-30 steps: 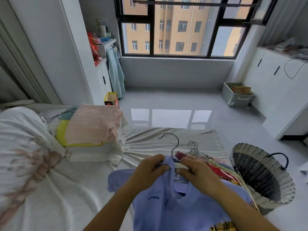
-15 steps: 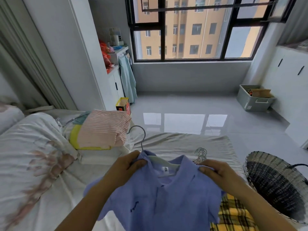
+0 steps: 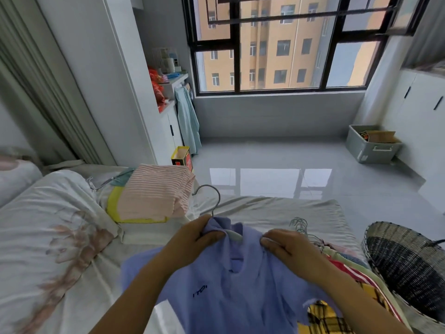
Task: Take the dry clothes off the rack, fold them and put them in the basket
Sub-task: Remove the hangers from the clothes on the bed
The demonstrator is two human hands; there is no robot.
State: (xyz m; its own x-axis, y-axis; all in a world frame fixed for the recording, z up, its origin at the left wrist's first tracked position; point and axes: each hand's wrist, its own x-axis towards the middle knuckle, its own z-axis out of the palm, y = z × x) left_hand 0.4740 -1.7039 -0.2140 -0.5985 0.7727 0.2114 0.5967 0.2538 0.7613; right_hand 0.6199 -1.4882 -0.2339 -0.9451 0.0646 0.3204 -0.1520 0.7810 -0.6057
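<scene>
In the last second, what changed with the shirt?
The shirt and its hanger moved left, toward the folded pile. The left grip and right grip spread out to the shoulders, then drew back toward the collar, holding the shirt throughout. Pile and basket stayed put.

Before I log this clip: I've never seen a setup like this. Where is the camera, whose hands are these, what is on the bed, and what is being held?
There is no machine here. One wide-angle camera sits on a person's head, looking forward and down, so the two bare arms are the wearer's own. The left hand and right hand each grip the neck area of a blue shirt; a hanger is inside it, hook sticking up. They work over a bed. On it lie a folded pink striped pile to the left and more clothes on hangers to the right. A woven basket sits beside the bed, far right.
</scene>
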